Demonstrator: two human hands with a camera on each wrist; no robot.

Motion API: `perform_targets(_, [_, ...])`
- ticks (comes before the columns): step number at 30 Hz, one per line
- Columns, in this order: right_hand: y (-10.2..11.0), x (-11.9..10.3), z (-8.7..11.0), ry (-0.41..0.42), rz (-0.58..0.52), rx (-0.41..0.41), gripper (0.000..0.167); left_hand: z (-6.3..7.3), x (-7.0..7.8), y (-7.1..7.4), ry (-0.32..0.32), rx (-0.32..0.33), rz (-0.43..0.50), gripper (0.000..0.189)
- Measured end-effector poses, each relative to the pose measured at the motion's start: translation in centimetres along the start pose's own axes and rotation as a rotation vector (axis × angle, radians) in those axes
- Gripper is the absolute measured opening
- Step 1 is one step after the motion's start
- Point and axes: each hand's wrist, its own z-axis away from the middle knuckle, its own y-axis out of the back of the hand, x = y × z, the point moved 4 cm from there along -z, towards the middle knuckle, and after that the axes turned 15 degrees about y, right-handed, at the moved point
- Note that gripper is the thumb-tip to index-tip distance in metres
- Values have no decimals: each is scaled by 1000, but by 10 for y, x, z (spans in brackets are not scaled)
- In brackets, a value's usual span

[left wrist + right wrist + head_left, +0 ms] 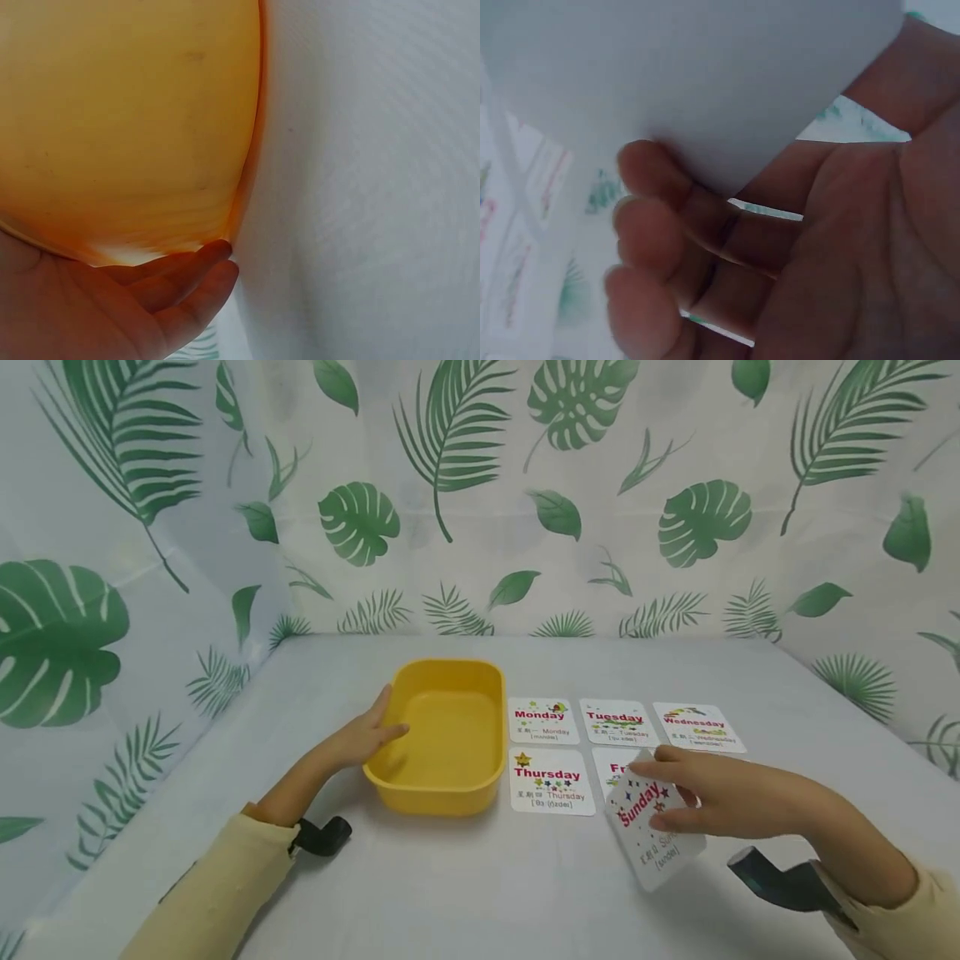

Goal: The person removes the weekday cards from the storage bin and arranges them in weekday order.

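Note:
My left hand (366,737) grips the left rim of a yellow plastic basin (491,789), thumb over the inner wall. Outside, its fingers (187,300) lie against the basin wall (135,135). My right hand (750,793) pinches a white Sunday card (648,835), tilted in the air. From the right wrist view, the card's blank back (705,75) shows between thumb and fingers. Beneath it lies a card reading "Fri" (611,768), partly covered by the Sunday card and hand.
Right of the basin lie cards for Monday (543,722), Tuesday (617,724), Wednesday (699,728) and Thursday (551,782), in rows on the white table (465,893). A leaf-print curtain (480,560) stands behind. Black wrist mounts (324,837) jut from both sleeves.

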Motion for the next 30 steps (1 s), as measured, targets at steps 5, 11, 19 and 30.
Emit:
perform_targets(5, [-19,22,34,-150,9,61,68,0,5,2,-7,-10,-13,78])
perform_targets(11, [-27,38,53,-244,155,63,77,0,8,3,-4,-15,-3,78])
perform_targets(19, [-41,53,56,-316,159,-8,79,2,8,1,5,-17,6,77])
perform_targets(30, [-58,54,51,-377,111,-29,73,1,1,0,4,-25,31,78])
